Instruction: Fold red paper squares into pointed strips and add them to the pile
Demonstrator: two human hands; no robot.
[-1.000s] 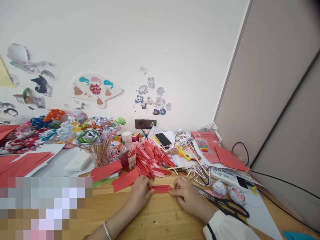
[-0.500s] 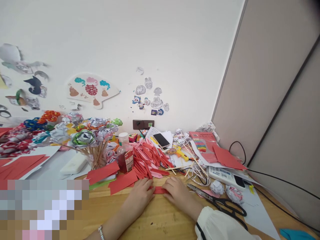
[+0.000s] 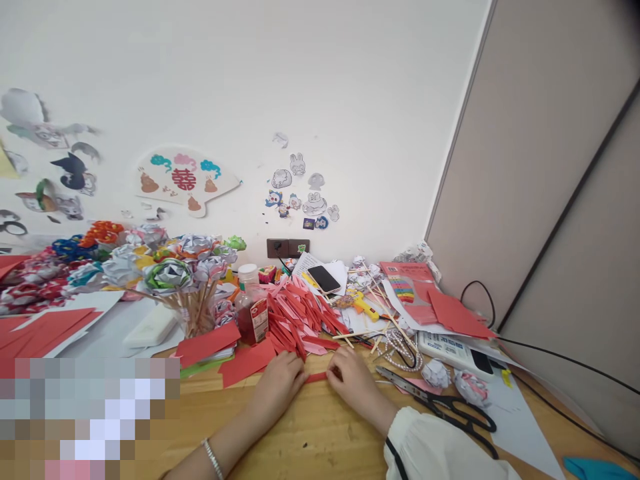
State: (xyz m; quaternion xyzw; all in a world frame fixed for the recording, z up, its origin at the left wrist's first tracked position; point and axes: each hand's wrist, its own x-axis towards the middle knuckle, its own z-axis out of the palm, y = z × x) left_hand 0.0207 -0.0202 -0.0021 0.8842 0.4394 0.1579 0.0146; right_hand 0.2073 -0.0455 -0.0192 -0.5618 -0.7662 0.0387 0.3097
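Crosswise before me on the wooden table (image 3: pixel 320 430) lies a red paper strip (image 3: pixel 317 377), its long axis running left to right. My left hand (image 3: pixel 277 383) and right hand (image 3: pixel 353 380) cover its ends, fingers closed on it.

We sit at a pale wooden surface (image 3: pixel 320 433). On it we find a heap of folded red strips (image 3: pixel 300 310), with one small red strip (image 3: pixel 316 377) lying flat just in front of it. Loose red sheets (image 3: pixel 245 360) lie left of the heap, beside a bottle of red liquid (image 3: pixel 251 310). To the right we see black-handled scissors (image 3: pixel 443 402), two crumpled paper balls (image 3: pixel 437 372), a string of pearls (image 3: pixel 400 347) and scattered wooden sticks (image 3: pixel 380 313). White papers (image 3: pixel 340 270) lie near the wall.
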